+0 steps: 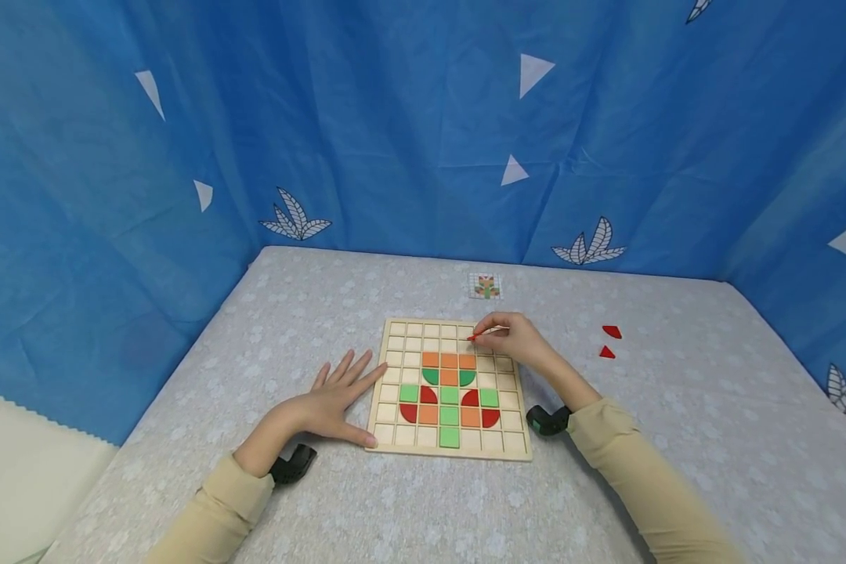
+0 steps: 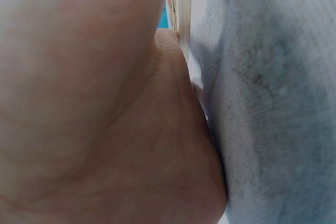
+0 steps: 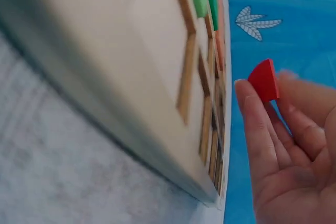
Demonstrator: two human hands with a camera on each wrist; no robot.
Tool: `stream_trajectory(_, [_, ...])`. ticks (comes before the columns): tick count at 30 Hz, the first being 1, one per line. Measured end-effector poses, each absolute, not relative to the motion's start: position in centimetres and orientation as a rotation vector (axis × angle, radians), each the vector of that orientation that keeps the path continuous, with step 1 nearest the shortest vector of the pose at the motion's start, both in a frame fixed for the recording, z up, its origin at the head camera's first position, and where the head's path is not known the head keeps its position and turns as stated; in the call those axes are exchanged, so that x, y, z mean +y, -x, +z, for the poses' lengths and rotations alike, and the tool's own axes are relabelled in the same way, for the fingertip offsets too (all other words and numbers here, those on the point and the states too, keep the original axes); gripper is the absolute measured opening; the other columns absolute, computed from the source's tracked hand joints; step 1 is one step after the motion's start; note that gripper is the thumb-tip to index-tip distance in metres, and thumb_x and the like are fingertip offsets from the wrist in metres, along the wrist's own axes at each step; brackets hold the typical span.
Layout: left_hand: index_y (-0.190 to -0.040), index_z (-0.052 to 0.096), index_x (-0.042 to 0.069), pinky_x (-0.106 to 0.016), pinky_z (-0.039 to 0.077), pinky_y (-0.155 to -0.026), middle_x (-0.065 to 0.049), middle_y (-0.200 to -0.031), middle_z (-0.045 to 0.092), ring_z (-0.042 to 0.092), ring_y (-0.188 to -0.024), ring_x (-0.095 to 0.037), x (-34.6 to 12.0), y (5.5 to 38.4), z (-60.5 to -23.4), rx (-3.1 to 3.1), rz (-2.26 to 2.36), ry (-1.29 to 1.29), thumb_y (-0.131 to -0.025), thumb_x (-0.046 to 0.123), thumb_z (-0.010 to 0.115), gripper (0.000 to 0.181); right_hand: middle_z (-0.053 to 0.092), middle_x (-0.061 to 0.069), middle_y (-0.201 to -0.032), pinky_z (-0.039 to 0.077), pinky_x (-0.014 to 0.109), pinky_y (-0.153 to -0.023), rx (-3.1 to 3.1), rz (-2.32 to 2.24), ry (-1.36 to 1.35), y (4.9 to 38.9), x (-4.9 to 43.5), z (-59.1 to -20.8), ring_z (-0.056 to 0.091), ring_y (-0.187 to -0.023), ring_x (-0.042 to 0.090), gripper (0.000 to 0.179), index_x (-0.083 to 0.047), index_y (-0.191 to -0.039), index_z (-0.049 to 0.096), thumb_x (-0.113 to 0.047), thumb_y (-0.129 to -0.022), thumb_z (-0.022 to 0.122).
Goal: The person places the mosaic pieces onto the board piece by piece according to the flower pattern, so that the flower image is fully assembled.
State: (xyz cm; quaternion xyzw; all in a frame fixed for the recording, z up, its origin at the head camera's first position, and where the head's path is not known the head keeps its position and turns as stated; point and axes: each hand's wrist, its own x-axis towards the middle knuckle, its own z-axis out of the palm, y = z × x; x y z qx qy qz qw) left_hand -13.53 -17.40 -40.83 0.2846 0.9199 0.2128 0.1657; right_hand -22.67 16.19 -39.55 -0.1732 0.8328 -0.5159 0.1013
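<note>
A wooden grid board lies on the table, with orange, green and red tiles set in its squares like a flower. My right hand pinches a red tile between thumb and fingertips, over the upper right squares of the board. In the right wrist view this tile shows one curved edge. Fingers spread, my left hand rests at the board's left side, its thumb at the lower left corner and its index fingertip at the left edge. The left wrist view shows mostly the palm close up.
Two loose red tiles, a curved one and a triangular one, lie on the table to the right. Behind the board is a small pattern card with a flower on a grid. A blue curtain hangs behind the table.
</note>
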Motion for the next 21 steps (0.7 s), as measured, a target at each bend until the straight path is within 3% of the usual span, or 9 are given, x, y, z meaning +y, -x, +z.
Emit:
stream_trajectory(4, [-0.152,0.013,0.014,-0.061,-0.008,-0.102,-0.016,-0.154,-0.004,-0.013,-0.137,-0.037,-17.4,13.6,-40.9,2.619,0.598,-0.813,-0.072,0.061,0.071,0.110,0.068,0.007,-0.094,0.051,0.038,-0.073,2.492,-1.496,0.526,22.9,16.1,-39.9,0.066,-0.084,0.021,0.010,-0.004,-0.092,0.067,-0.014,-0.090,0.065])
stream_trajectory(10, [-0.152,0.013,0.014,-0.061,-0.008,-0.102,-0.015,-0.154,-0.004,-0.013,-0.137,-0.037,-17.5,13.6,-40.9,2.620,0.596,-0.811,-0.071,0.062,0.070,0.110,0.066,0.010,-0.090,0.052,0.037,-0.072,2.470,-1.478,0.617,23.5,15.9,-40.3,0.066,-0.080,0.023,0.006,0.000,-0.088,0.066,-0.005,-0.090,0.064])
stream_trajectory(21, [-0.152,0.012,0.014,-0.061,-0.008,-0.102,-0.015,-0.155,-0.004,-0.014,-0.137,-0.037,-17.5,13.7,-41.0,2.623,0.590,-0.809,-0.071,0.062,0.071,0.111,0.067,0.015,-0.093,0.050,0.035,-0.074,2.351,-1.414,0.869,24.3,15.5,-40.6,0.064,-0.087,0.028,0.005,0.004,-0.091,0.065,0.002,-0.089,0.061])
